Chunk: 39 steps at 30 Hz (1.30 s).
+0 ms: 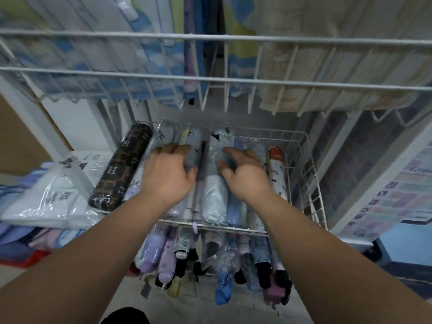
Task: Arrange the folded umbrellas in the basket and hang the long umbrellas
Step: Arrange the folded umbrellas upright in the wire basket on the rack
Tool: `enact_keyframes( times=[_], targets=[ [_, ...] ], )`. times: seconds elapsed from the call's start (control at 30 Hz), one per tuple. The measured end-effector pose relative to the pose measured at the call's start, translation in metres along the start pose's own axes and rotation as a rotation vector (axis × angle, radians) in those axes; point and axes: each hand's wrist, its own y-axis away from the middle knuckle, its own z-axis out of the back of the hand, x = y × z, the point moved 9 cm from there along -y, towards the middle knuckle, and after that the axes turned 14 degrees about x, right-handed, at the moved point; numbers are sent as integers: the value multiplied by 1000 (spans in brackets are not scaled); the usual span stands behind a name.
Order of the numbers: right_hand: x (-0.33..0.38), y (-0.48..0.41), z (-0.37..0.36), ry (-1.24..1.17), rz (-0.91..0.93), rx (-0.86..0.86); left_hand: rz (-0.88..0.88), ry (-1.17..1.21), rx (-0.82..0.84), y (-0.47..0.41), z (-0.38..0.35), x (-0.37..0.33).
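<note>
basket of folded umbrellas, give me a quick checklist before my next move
1. The left hand rests flat on the umbrellas: ok.
2. Whether the right hand grips anything: cannot tell, it is blurred.
3. The umbrellas lie side by side in the basket: ok.
4. The brown umbrella in line with the row: not ok, it is slanted at the left edge.
5. The purple handle behind the front rim: not ok, it sticks out over it.

One wide-angle camera on the person's head faces forward and steeply down, close above the white wire basket [308,183]. The left hand [167,171] and right hand [245,171] enter from the bottom edge. A wire rack rail [210,38] crosses near the lens.
</note>
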Motion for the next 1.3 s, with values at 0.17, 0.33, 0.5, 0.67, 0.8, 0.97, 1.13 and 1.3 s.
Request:
enact_keyframes(
  times=[0.17,0.33,0.5,0.67,0.8,0.97,1.13,1.3],
  targets=[
    [9,-1,-19,-28,-66,68,-3,-54,105,9,-26,17],
    [7,-6,-19,-12,-126,113,-6,11,128,8,-38,11],
    [-2,0,-12,-357,-123,51,28,-36,87,13,-24,-10],
    [-28,22,33,-470,-30,-59,-203,180,-4,16,-13,-64],
    [-68,55,74,-342,-105,-134,-357,326,156,4,-42,-117],
    [-104,75,81,-121,-306,-179,-478,360,346,-8,-83,-176],
    [-124,71,72,-127,-454,-156,-507,273,459,-18,-105,-195],
    [-112,65,74,188,-486,-59,-497,219,521,-25,-115,-194]
  ],
)
